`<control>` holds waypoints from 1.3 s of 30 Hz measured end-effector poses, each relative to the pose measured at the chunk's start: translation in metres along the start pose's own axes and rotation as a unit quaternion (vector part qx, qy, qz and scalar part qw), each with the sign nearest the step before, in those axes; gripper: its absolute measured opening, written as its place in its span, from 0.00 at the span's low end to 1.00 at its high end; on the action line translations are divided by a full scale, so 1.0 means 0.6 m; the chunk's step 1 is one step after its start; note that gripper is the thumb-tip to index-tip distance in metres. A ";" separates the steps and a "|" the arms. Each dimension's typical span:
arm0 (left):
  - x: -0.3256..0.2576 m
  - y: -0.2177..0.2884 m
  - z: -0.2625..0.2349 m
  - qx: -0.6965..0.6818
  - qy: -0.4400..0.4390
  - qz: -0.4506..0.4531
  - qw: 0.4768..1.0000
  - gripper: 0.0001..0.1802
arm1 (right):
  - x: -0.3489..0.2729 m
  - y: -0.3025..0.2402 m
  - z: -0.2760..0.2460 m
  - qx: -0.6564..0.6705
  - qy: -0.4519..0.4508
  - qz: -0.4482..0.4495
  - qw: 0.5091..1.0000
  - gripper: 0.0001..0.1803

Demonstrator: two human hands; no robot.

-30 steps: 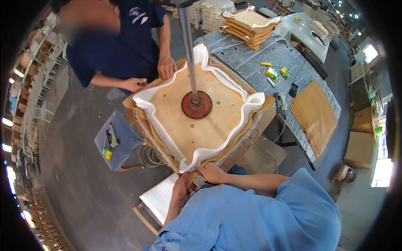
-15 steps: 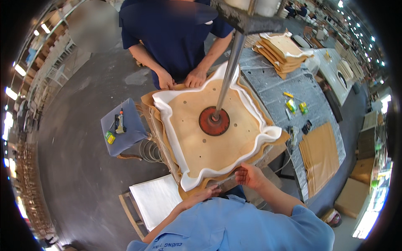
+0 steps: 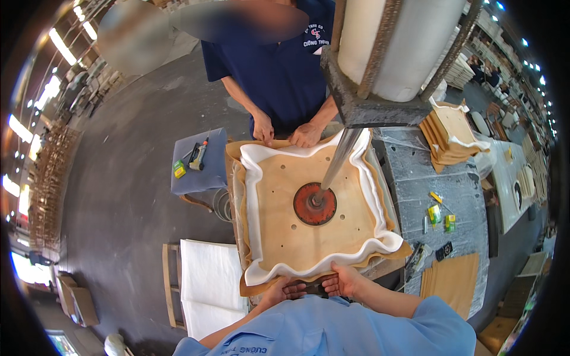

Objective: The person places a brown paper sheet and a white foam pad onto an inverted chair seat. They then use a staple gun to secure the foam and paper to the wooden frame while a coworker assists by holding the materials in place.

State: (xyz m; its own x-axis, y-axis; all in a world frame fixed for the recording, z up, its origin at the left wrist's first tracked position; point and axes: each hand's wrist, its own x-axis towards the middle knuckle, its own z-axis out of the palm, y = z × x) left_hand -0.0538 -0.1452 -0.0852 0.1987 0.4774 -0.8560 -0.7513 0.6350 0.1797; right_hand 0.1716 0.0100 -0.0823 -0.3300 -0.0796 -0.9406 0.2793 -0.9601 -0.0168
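Note:
A square wooden seat panel lies in front of me, ringed by white padding and a tan cover whose edges stand up loosely. On its middle rests a round red press foot at the end of a metal rod. My left hand is at the near edge, palm up, its fingers stretched out and apart. Beside it, my right hand has its thumb against the padding's near edge and its fingers extended below; I see nothing gripped in either. A co-worker's hands touch the cover's far edge.
The press cylinder hangs overhead. At left, a blue padded seat carries a staple gun. White sheets lie near left. The right table holds small boxes, another tool, tan sheets and stacked panels.
The view has shifted, so the panel sits lower in the picture. My right hand has come leftward, closer to my left hand. The co-worker stays at the far edge, and the press foot remains on the panel.

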 end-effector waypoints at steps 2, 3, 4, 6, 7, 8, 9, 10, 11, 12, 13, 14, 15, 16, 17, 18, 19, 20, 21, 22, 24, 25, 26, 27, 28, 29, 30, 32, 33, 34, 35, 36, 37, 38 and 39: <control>0.002 -0.010 0.014 -0.022 0.035 0.025 0.999 0.27 | -0.004 -0.014 -0.001 -0.062 0.002 0.003 0.998 0.39; 0.006 -0.012 0.016 -0.034 0.028 0.017 0.999 0.26 | -0.006 -0.018 -0.002 -0.089 -0.002 0.001 0.996 0.39; 0.011 -0.010 0.018 -0.045 0.022 0.009 0.999 0.25 | -0.007 -0.021 -0.002 -0.114 -0.006 -0.001 0.993 0.38; 0.013 -0.008 0.031 -0.036 0.030 0.015 0.999 0.25 | -0.008 -0.027 0.000 -0.138 -0.001 -0.002 0.990 0.38; 0.016 -0.008 0.040 -0.017 0.045 0.029 0.998 0.26 | -0.010 -0.028 0.000 -0.148 0.001 -0.003 0.989 0.38; 0.018 -0.006 0.048 0.005 0.061 0.042 0.997 0.27 | -0.007 -0.026 -0.002 -0.147 -0.005 -0.008 0.989 0.38; 0.019 -0.001 0.053 0.020 0.067 0.040 0.997 0.27 | -0.003 -0.026 -0.003 -0.145 -0.011 -0.014 0.989 0.38; 0.020 0.005 0.058 0.035 0.074 0.037 0.996 0.28 | 0.000 -0.024 -0.003 -0.142 -0.017 -0.020 0.990 0.37; 0.023 0.005 0.056 0.049 0.082 0.033 0.995 0.29 | -0.002 -0.020 -0.001 -0.140 -0.013 -0.027 0.990 0.37; 0.026 0.009 0.053 0.064 0.081 0.014 0.995 0.30 | -0.002 -0.018 0.004 -0.138 -0.009 -0.034 0.990 0.36; 0.029 0.016 0.048 0.079 0.081 -0.006 0.994 0.31 | -0.002 -0.016 0.009 -0.136 -0.005 -0.041 0.990 0.36; 0.031 0.019 0.051 0.096 0.077 -0.030 0.992 0.33 | -0.003 -0.010 0.009 -0.126 -0.002 -0.059 0.990 0.35; 0.033 0.017 0.057 0.105 0.105 -0.018 0.989 0.34 | -0.004 -0.003 0.009 -0.115 0.001 -0.076 0.990 0.35; 0.032 0.017 0.059 0.090 0.095 0.013 0.991 0.34 | -0.003 0.003 0.012 -0.104 0.004 -0.093 0.990 0.34; 0.035 0.013 0.051 0.077 0.086 0.039 0.992 0.34 | -0.002 0.012 0.016 -0.091 0.010 -0.117 0.989 0.32; 0.032 0.002 0.045 0.064 0.076 0.059 0.993 0.34 | -0.001 0.023 0.017 -0.104 0.015 -0.175 0.979 0.32; 0.029 -0.001 0.035 0.078 0.072 0.069 0.992 0.34 | 0.000 0.030 0.017 -0.127 0.030 -0.200 0.971 0.33; 0.026 -0.005 0.034 0.126 0.088 0.084 0.984 0.36 | -0.004 0.033 0.016 -0.153 0.047 -0.226 0.961 0.34; 0.024 -0.006 0.026 0.156 0.072 0.109 0.979 0.37 | -0.006 0.035 0.014 -0.158 0.042 -0.249 0.955 0.34; 0.024 -0.010 0.020 0.184 0.055 0.135 0.972 0.38 | -0.008 0.039 0.013 -0.164 0.036 -0.271 0.948 0.34; 0.019 -0.011 0.023 0.223 0.059 0.159 0.960 0.38 | -0.002 0.049 0.006 -0.174 0.032 -0.311 0.934 0.34; 0.016 -0.012 0.023 0.241 0.061 0.171 0.953 0.38 | 0.000 0.056 0.003 -0.177 0.032 -0.326 0.928 0.33; 0.017 -0.013 0.022 0.241 0.055 0.177 0.953 0.38 | -0.002 0.058 0.001 -0.185 0.032 -0.340 0.921 0.33; 0.017 -0.013 0.020 0.241 0.048 0.183 0.952 0.38 | -0.003 0.061 0.001 -0.184 0.031 -0.341 0.921 0.33; 0.016 -0.013 0.018 0.241 0.042 0.188 0.951 0.38 | -0.003 0.062 0.002 -0.183 0.031 -0.342 0.921 0.33; 0.017 -0.012 0.019 0.238 0.037 0.183 0.953 0.37 | -0.003 0.062 0.001 -0.179 0.033 -0.344 0.921 0.32; 0.017 -0.010 0.019 0.237 0.031 0.178 0.955 0.37 | -0.002 0.062 0.001 -0.169 0.033 -0.333 0.927 0.32; 0.022 -0.011 0.017 0.218 0.022 0.172 0.960 0.36 | -0.001 0.058 0.004 -0.149 0.029 -0.307 0.939 0.33; 0.026 -0.012 0.014 0.201 0.019 0.172 0.964 0.36 | -0.007 0.058 0.000 -0.158 0.036 -0.288 0.944 0.34; 0.030 -0.013 0.011 0.184 0.015 0.171 0.968 0.36 | -0.017 0.057 -0.011 -0.166 0.042 -0.268 0.948 0.36; 0.034 -0.014 0.010 0.169 0.005 0.170 0.971 0.35 | -0.029 0.056 -0.026 -0.174 0.050 -0.248 0.952 0.37; 0.033 -0.015 0.009 0.154 -0.003 0.171 0.973 0.35 | -0.042 0.056 -0.043 -0.151 0.071 -0.249 0.954 0.39; 0.032 -0.016 0.009 0.138 -0.011 0.171 0.975 0.35 | -0.056 0.054 -0.063 -0.129 0.093 -0.251 0.955 0.41; 0.031 -0.017 0.012 0.139 -0.008 0.172 0.975 0.34 | -0.071 0.051 -0.082 -0.107 0.115 -0.253 0.955 0.43; 0.029 -0.016 0.014 0.141 -0.004 0.174 0.974 0.34 | -0.081 0.045 -0.098 -0.081 0.131 -0.251 0.956 0.44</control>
State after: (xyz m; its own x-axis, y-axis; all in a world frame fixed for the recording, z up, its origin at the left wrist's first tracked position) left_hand -0.0378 -0.1382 -0.0978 -0.0322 0.6976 -0.7158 -0.5706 0.5751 0.5862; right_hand 0.2483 0.0039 -0.0571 -0.2283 0.4706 -0.8523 0.2870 -0.8040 -0.5208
